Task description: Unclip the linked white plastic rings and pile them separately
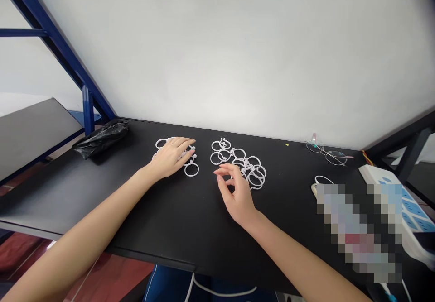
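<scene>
My left hand (pixel 174 157) lies palm down, fingers stretched out, over a group of white curtain rings (pixel 192 170) with small eyelets. It hides part of that group. To its right, a second cluster of white curtain rings (pixel 256 180) spreads over the black table, some overlapping. At this cluster's near edge is my right hand (pixel 235 193), its fingers loosely curved and the thumb apart from them. Nothing shows in its grasp, and the hand covers a few of the rings behind it.
A black plastic bag (pixel 102 140) rests at the table's (pixel 163 220) far left. Eyeglasses (pixel 326 151) lie at the back right, near a white power strip (pixel 408 207) and a blurred phone-like object (pixel 353 234). A white wall stands behind; a white cable (pixel 224 294) hangs below the front edge.
</scene>
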Tool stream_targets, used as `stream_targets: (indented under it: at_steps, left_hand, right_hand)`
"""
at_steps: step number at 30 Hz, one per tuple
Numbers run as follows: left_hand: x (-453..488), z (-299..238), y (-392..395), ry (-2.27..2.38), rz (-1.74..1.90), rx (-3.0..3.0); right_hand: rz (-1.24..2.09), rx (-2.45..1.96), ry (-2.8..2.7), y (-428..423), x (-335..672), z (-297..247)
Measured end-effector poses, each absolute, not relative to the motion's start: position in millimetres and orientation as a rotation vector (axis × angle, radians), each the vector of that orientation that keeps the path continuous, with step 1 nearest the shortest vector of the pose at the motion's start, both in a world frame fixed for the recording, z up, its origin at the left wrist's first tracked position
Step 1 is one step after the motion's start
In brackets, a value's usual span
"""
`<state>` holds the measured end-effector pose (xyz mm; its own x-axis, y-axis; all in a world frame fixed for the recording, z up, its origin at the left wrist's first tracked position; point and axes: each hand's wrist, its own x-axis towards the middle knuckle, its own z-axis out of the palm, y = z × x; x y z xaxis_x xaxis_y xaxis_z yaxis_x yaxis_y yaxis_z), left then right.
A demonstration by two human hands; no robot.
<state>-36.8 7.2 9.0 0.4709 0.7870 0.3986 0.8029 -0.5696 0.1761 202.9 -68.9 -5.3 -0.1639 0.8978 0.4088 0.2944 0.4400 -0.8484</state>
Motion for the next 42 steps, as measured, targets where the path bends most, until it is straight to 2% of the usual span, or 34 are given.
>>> stream_targets:
  at_steps: [14, 19, 35, 42]
  left_hand:
    - [2.0, 14.7, -22.1, -1.015, -0.484, -2.851]
    - [5.1, 7.5, -22.4, -1.014, -0.4, -2.898]
    - [10.7, 5.9, -26.4, -0.926, -0.438, -2.921]
    - [10.9, 8.0, -31.3, -0.919, -0.669, -2.841]
  right_hand:
    - [0.793, -1.046, -1.683, -64.7, 200.6, -8.5]
    - [0.826, -1.081, -1.659, -63.2, 200.6, -8.0]
    - [0.855, -1.062, -1.634, -62.9, 199.8, -6.6]
    - [0.865, -1.017, -1.529, -66.4, 200.5, -7.4]
